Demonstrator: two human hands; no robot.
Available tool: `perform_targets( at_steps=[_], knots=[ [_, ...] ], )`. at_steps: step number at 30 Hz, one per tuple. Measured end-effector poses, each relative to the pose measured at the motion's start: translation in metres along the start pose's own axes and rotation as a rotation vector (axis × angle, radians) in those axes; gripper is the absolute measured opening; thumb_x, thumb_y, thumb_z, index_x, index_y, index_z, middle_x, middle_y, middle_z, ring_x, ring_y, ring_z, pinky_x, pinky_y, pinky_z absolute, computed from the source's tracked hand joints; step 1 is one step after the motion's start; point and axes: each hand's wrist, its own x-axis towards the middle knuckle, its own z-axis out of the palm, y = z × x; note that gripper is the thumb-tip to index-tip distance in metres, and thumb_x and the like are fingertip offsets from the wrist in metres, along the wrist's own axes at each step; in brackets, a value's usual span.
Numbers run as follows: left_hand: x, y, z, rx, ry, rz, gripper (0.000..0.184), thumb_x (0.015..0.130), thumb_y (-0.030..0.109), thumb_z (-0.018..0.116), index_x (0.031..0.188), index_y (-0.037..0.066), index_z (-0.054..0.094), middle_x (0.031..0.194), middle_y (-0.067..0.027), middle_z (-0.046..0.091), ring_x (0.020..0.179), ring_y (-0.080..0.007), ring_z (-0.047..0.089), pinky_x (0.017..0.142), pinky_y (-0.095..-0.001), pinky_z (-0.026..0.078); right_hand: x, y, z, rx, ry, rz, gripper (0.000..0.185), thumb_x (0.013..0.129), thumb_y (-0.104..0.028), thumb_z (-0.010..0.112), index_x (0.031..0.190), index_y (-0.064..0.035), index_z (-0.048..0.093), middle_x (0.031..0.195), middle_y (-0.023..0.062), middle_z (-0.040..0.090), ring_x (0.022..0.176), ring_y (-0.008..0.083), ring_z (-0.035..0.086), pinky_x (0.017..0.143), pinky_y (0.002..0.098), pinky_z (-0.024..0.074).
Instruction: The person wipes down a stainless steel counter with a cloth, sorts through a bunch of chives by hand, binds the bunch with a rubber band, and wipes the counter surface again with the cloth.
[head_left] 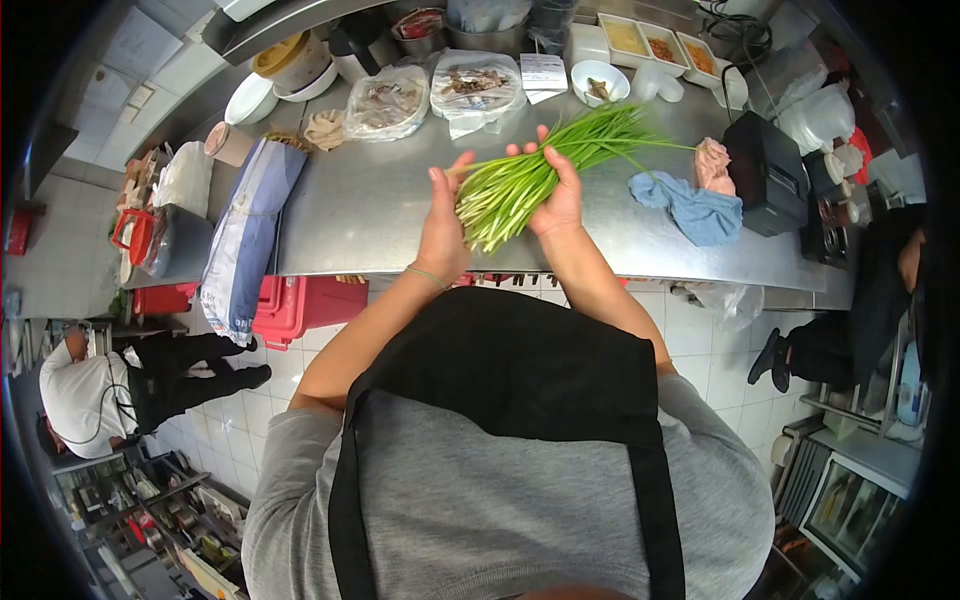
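A bunch of long green chives (545, 175) with pale stem ends is held above the steel counter. My right hand (556, 200) grips it around the middle, thumb on the near side and fingertips showing beyond it. The leafy tips spread to the upper right, and one long blade sticks out further right. My left hand (443, 228) is at the left side of the bunch, beside the pale ends, with thumb and fingers apart. A thin stalk crosses near its fingertips; whether those fingers press on it is hard to see.
The steel counter (370, 215) carries plastic-bagged food (478, 85), a white bowl (600, 83), food trays (660, 48), a blue cloth (695, 207) and a black machine (763, 172). A long blue-white sack (250, 230) overhangs the left edge. People stand at far left (90, 395) and right (880, 300).
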Motion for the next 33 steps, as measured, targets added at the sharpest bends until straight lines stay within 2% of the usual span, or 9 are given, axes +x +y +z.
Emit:
perform_targets(
  at_steps=[3,7,8,12,18,22,24,28,33],
  knots=[
    [0.0,0.016,-0.011,0.306,0.379,0.003,0.076,0.087,0.065,0.022,0.136,0.007,0.031,0.139,-0.0124,0.031,0.128,-0.026,0.03,0.104,-0.037,0.024,0.009,-0.014,-0.005,-0.004,-0.008,0.066,0.036,0.077,-0.011,0.06,0.112,-0.0128,0.049,0.086,0.0073,0.058,0.086,0.0279,0.058,0.083,0.0482,0.0458],
    [0.026,0.033,-0.04,0.84,0.002,0.22,0.065,0.084,0.042,0.056,0.137,0.015,0.031,0.142,-0.0082,0.03,0.129,-0.0337,0.028,0.104,-0.0508,0.018,0.005,-0.007,-0.003,-0.131,0.146,0.029,0.029,0.077,-0.013,0.06,0.106,-0.0124,0.053,0.081,0.0045,0.057,0.082,0.023,0.058,0.079,0.0461,0.0472],
    [0.03,0.036,-0.033,1.081,-0.145,0.276,0.092,0.066,0.036,0.074,0.138,0.01,0.025,0.138,-0.0194,0.032,0.13,-0.0316,0.027,0.103,-0.0513,0.021,0.003,-0.002,-0.003,-0.124,0.214,0.028,0.03,0.076,-0.01,0.062,0.104,-0.0133,0.052,0.078,0.0052,0.057,0.079,0.0243,0.059,0.069,0.0453,0.0489],
    [0.014,0.039,0.033,1.818,-0.379,0.116,0.115,0.052,0.035,0.081,0.141,0.008,0.013,0.133,-0.0213,0.038,0.127,-0.0388,0.03,0.101,-0.0402,0.031,-0.006,0.015,-0.012,0.053,0.262,0.192,0.016,0.074,-0.012,0.065,0.086,-0.0077,0.055,0.078,0.0067,0.057,0.074,0.021,0.058,0.068,0.039,0.049],
    [0.034,-0.012,0.02,1.156,-0.461,-0.194,0.118,0.053,0.018,0.082,0.142,0.006,0.005,0.133,-0.0182,0.039,0.125,-0.032,0.036,0.101,-0.0351,0.032,-0.018,0.006,-0.023,-0.069,0.463,-0.268,0.009,0.071,-0.005,0.062,0.076,-0.0022,0.055,0.067,0.0078,0.056,0.06,0.0195,0.056,0.058,0.0344,0.0478],
    [0.034,0.004,0.027,0.905,-0.606,0.022,0.107,0.06,0.025,0.08,0.141,0.008,0.011,0.124,-0.0195,0.048,0.117,-0.0305,0.045,0.094,-0.0379,0.039,-0.026,-0.026,-0.006,-0.181,0.358,-0.438,0.009,0.069,-0.004,0.062,0.075,-0.001,0.055,0.064,0.0061,0.056,0.058,0.0193,0.056,0.052,0.0317,0.0464],
    [0.03,0.023,0.028,0.885,-0.546,0.007,0.099,0.064,0.026,0.078,0.14,0.008,0.017,0.123,-0.0172,0.049,0.116,-0.0275,0.046,0.094,-0.0373,0.039,-0.03,-0.062,0.001,-1.05,0.398,-0.53,0.021,0.065,-0.011,0.066,0.081,0.0002,0.059,0.073,0.011,0.063,0.065,0.0242,0.062,0.058,0.0342,0.0495],
    [0.016,0.017,-0.003,0.772,-0.781,-0.326,0.064,0.077,0.019,0.069,0.132,0.008,0.038,0.117,-0.0096,0.052,0.107,-0.0182,0.048,0.093,-0.0317,0.039,-0.021,-0.093,-0.006,-2.443,0.218,0.329,0.044,0.054,-0.025,0.07,0.091,-0.0016,0.065,0.092,0.0197,0.064,0.083,0.0313,0.064,0.072,0.0384,0.0501],
    [0.013,-0.007,-0.037,0.606,-0.72,-0.459,0.042,0.08,0.02,0.067,0.114,0.001,0.052,0.114,-0.0122,0.053,0.104,-0.0182,0.051,0.087,-0.0298,0.044,-0.016,-0.101,-0.022,-2.373,0.094,0.548,0.034,0.054,-0.022,0.069,0.081,-0.0013,0.066,0.079,0.0172,0.066,0.071,0.0287,0.064,0.065,0.0351,0.0506]
  ],
)
